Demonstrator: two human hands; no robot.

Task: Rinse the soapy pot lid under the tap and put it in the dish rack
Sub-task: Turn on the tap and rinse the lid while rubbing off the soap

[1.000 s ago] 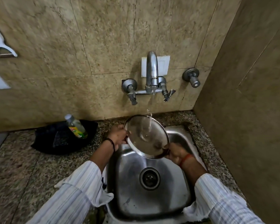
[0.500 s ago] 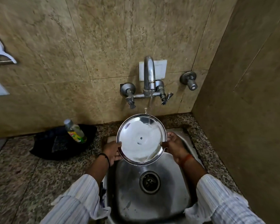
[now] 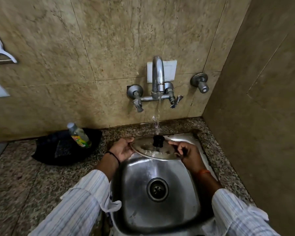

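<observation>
The pot lid (image 3: 153,149) is held nearly flat over the back of the sink (image 3: 160,210), knob side up, right under the tap (image 3: 157,77). The stream is landing on the black knob (image 3: 158,141) and running off the near rim.

The left hand (image 3: 122,149) is closed on the left edge, thumb on top and fingers tucked underneath, and the right hand (image 3: 186,151) is pinched onto the right edge the same way.

Handling-wise it's probably a thin steel lid: light, stiff, not going to bend or break, but wet and maybe soapy, so slick at the rim. A two-sided edge grip is fine for rinsing. For the carry to the rack (not in view), the knob is likely the safer hold, since it's chunky and less slippery.
</observation>
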